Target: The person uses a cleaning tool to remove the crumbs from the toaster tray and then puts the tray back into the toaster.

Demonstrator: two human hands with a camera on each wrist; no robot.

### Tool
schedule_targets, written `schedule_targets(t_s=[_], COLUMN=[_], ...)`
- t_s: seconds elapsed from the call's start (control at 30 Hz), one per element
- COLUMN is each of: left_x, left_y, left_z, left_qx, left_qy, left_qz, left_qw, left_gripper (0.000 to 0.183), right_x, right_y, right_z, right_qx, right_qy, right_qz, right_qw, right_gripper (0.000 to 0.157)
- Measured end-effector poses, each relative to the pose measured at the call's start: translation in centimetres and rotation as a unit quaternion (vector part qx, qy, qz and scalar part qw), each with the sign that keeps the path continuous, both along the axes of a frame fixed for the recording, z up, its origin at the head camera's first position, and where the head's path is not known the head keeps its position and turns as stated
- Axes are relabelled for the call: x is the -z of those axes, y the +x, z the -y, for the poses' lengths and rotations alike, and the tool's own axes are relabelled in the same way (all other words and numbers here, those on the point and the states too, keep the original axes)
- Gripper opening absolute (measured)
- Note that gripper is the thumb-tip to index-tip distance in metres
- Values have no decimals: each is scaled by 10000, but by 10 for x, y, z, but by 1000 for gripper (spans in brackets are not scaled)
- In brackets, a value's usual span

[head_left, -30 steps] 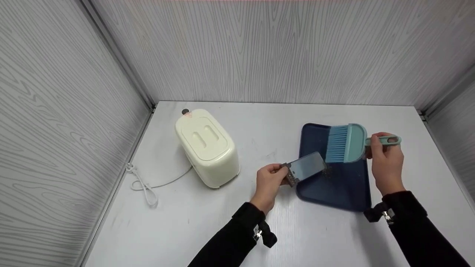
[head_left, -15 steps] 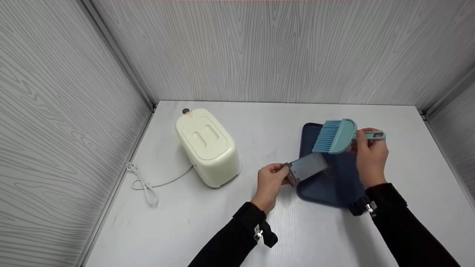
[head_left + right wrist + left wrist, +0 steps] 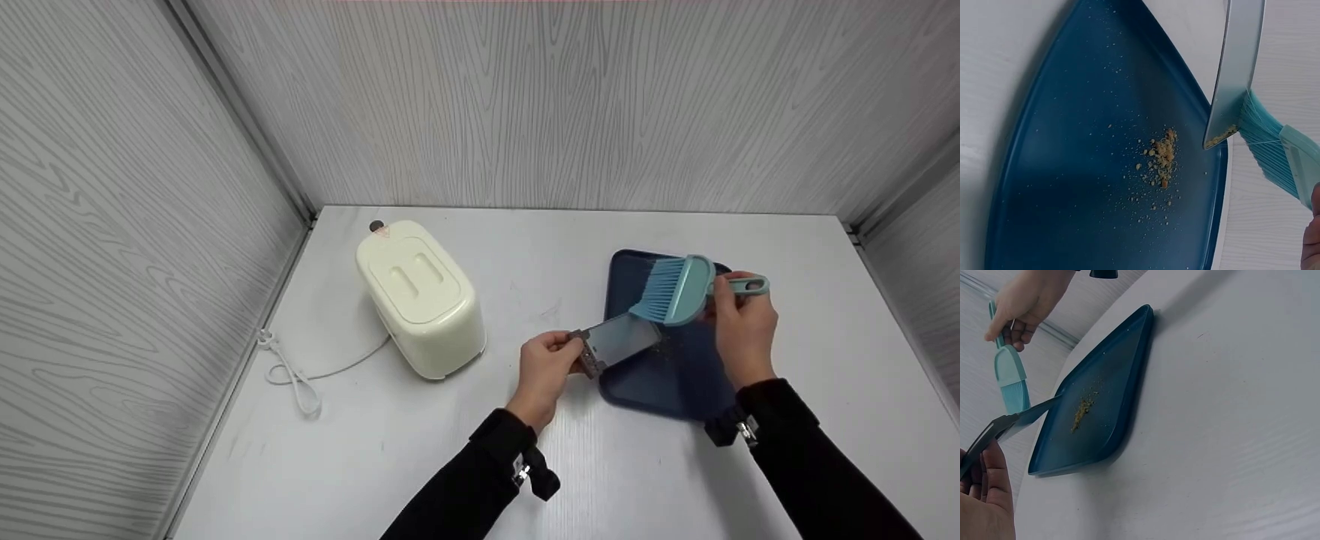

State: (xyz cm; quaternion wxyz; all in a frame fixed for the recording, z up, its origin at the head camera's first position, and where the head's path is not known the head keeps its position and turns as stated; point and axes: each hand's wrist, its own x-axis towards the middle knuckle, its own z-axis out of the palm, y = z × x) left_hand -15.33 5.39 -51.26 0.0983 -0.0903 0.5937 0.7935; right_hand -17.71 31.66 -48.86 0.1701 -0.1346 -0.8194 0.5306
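Note:
My left hand (image 3: 544, 371) pinches the grey end of a flat metal crumb tray (image 3: 621, 339), which tilts down over a dark blue tray (image 3: 645, 394). In my right hand (image 3: 746, 330) is the handle of a light-blue hand brush (image 3: 691, 289). Its bristles (image 3: 1266, 135) bend against the crumb tray's surface near the low end. A thin line of crumbs (image 3: 1222, 136) lies along that end in the right wrist view. Below it, a small heap of brown crumbs (image 3: 1162, 157) rests on the blue tray, with finer specks scattered around.
A cream toaster (image 3: 420, 300) with a lid on top stands on the white table left of my hands. Its pale cord (image 3: 300, 379) lies bundled farther left. Grey wood-patterned panels (image 3: 525, 105) enclose the back and sides.
The brush moved left from over the blue tray, rose beside the crumb tray, then came down so its bristles press on it. My left hand and the crumb tray hold still.

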Motion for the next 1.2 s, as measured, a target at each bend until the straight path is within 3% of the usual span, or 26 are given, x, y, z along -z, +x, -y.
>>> schedule_targets(t_s=[0.27,0.53,0.87,1.2], left_x=[-2,-1,0,2], left_y=[1,0,-2,0], left_z=[2,3,3,3], left_qx=[18,47,-84,-67], left_qy=[-136,-240,-314,-675], left_qz=[12,-49,-50,-73], left_qw=[9999,9997,9995,9977], left_gripper=[13,15,12,11], right_x=[5,7,11,7], right_y=[4,8,10,13], right_z=[-1,-3,-8,-11], right_qx=[-6,-41,-214,-196], right_qy=[468,532,1037,1150], right_qz=[-112,-126,-105,-149], right_qw=[9988,9985,9943,9931], right_gripper=[42,41,42,40])
